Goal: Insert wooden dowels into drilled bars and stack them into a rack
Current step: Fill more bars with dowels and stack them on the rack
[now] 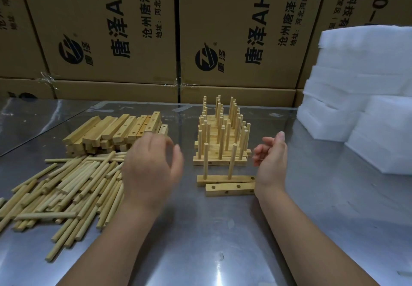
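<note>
A: Nearest, between the hands?
B: Empty bar [229,189]; just behind it, bar with two dowels [225,179], end hole by the right hand [270,163] unfilled
A: Hands?
B: Left hand [151,169] and right hand both loosely curled, holding nothing
A: Next?
B: Probably one from the heap of dowels [66,187] left of the left hand, entered upright, square to the hole; rack [223,134] beyond

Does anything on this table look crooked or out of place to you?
Mildly. On the nearest dowelled bar, the right dowel leans while its neighbour stands straight. The loose dowels lie scattered crisscross, unlike the neatly stacked bars.
</note>
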